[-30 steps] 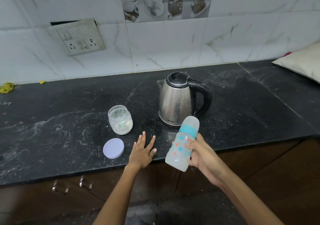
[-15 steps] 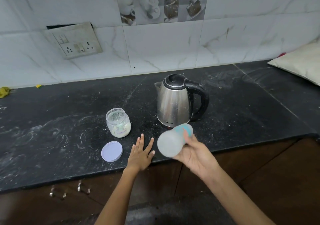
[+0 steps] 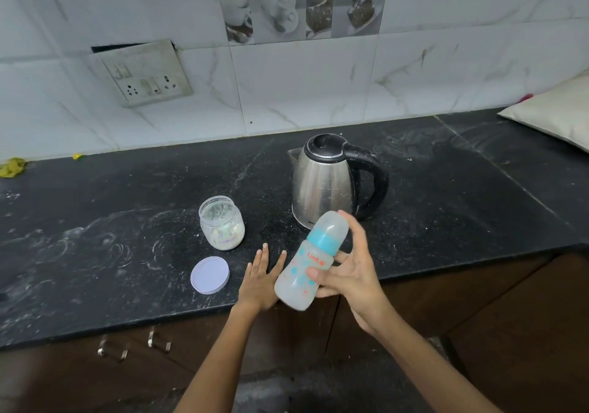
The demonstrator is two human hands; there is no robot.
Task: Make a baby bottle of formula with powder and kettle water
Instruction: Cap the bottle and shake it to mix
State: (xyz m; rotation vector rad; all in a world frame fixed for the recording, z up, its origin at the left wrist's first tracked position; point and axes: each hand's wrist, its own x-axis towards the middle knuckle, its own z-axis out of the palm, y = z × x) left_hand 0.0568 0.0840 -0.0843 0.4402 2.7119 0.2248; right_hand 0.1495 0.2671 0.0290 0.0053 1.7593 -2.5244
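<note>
My right hand [image 3: 352, 272] grips a baby bottle [image 3: 309, 264] with a teal collar, a clear cap and milky liquid inside, held tilted above the counter's front edge. My left hand [image 3: 260, 280] rests flat on the black counter [image 3: 111, 253], fingers straight, just left of the bottle. A steel kettle [image 3: 325, 183] with a black handle stands behind the bottle. An open glass jar [image 3: 222, 223] with white powder at its bottom stands left of the kettle. Its lilac lid [image 3: 210, 275] lies flat in front of it.
A switch and socket plate [image 3: 143, 73] hangs on the tiled wall. A pale cushion [image 3: 554, 113] lies at the far right of the counter. Yellow scraps [image 3: 12, 166] sit at the far left. Brown drawers with metal handles [image 3: 134, 345] are below the counter.
My right hand has swung the bottle: upright a second ago, then tipped with its base towards me, now tilted upright again. My left hand has stayed flat on the counter.
</note>
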